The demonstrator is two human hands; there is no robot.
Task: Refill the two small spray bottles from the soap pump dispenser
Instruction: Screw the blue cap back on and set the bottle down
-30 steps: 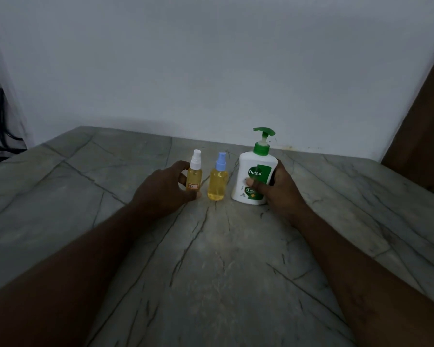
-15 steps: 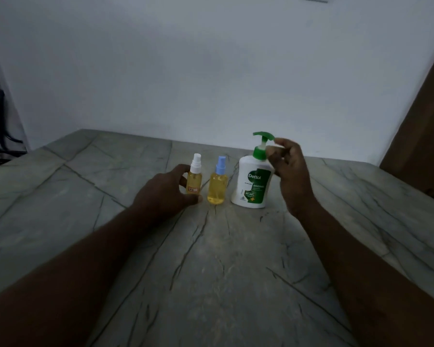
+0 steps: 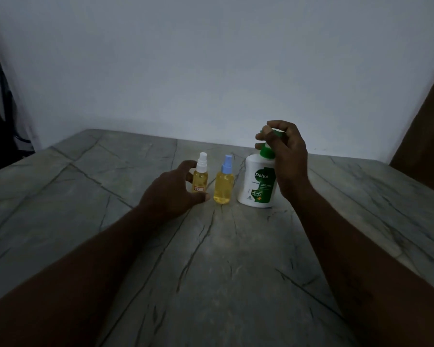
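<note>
Three bottles stand in a row on the marble table (image 3: 236, 259). A small spray bottle with a white cap (image 3: 201, 178) holds yellow liquid and has a label. My left hand (image 3: 172, 190) curls around it, thumb in front and index finger behind. Beside it stands a second small spray bottle with a blue cap (image 3: 224, 184), also yellow, untouched. To its right is the white soap pump dispenser (image 3: 257, 182) with a green label. My right hand (image 3: 285, 156) grips its green pump head from above, hiding most of the nozzle.
A pale wall runs behind the table's far edge. Dark cables (image 3: 3, 103) hang at the far left. A brown wooden panel (image 3: 426, 126) stands at the right. The light is dim.
My right hand left the dispenser's body, rose and closed over the green pump head. My left hand stayed around the white-capped bottle.
</note>
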